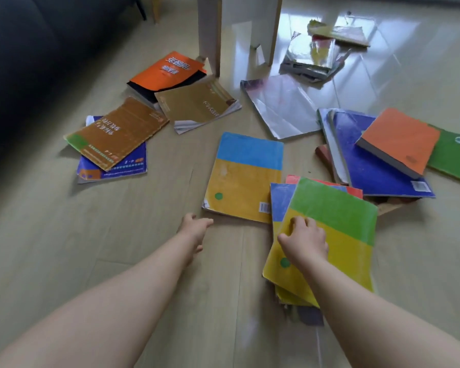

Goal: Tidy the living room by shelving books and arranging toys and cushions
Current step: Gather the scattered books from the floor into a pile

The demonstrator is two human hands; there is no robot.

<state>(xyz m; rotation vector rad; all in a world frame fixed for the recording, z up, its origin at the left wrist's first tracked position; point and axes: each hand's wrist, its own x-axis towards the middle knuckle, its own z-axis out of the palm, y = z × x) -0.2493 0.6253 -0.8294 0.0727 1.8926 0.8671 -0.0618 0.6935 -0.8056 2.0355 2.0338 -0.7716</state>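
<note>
Right hand [303, 240] is resting on the green-and-yellow book [337, 227], with fingers bent, tips on the cover and thumb out at the book's left edge. Cannot tell if it is gripping that edge or just pressing. That book is lying tilted on top of a small stack on the floor [144, 235], with a blue-topped cover [278, 200] and a red one [292, 179] poking out under it.

Left hand [194, 229] is reaching low over the floor, fingers loose and apart, holding nothing. Its fingertips are sitting just beside the near left corner of the blue-and-yellow book [245, 176], which is lying flat, just left of the stack.

Further right, an orange book [398, 139] is sitting on a dark blue book [369, 168], with a green book [454, 152] beside them. A silver-covered book [282, 107] is lying behind the blue-and-yellow one.

To the left, a brown book [117, 131] is overlapping a blue book [128, 166]. A gold book [197, 104] is leaning on an orange-covered book [170, 70].

At the back, a pile of glossy books [314, 57] is lying near white furniture panels [210, 30]. A dark sofa [24, 62] is filling the far left.
</note>
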